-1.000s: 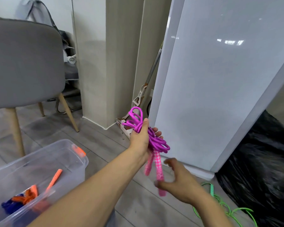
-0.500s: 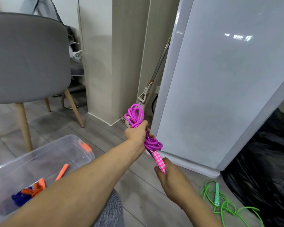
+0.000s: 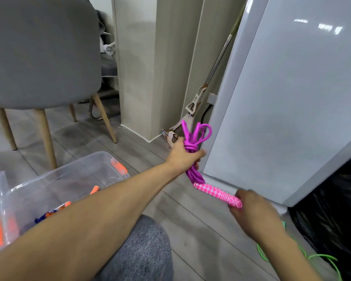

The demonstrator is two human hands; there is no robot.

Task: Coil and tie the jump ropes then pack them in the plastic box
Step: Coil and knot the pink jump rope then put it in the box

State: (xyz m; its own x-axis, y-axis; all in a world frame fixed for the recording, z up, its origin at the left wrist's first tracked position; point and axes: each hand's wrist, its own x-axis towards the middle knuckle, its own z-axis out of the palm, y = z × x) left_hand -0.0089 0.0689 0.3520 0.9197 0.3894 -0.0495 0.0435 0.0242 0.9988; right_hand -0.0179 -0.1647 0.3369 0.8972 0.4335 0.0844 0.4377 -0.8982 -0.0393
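My left hand (image 3: pixel 180 157) grips a coiled purple jump rope (image 3: pixel 195 138) around its wrapped middle, with loops sticking up above the fist. The rope's pink patterned handles (image 3: pixel 217 194) stretch down and to the right from the coil. My right hand (image 3: pixel 251 213) grips the far end of those handles. A clear plastic box (image 3: pixel 73 179) with orange latches stands on the floor at the left, holding a blue and orange rope (image 3: pixel 49 213). A green jump rope (image 3: pixel 316 258) lies loose on the floor at the lower right, partly behind my right arm.
A grey chair (image 3: pixel 43 57) with wooden legs stands behind the box. A mop (image 3: pixel 199 102) leans in the corner beside a tall white appliance (image 3: pixel 292 98). A black plastic bag (image 3: pixel 336 209) sits at the right. My knee in grey cloth (image 3: pixel 144 252) is at the bottom.
My right hand has pulled the pink handles out to the lower right, away from the coil. The wrap around the coil's middle looks tighter. My left hand keeps its hold.
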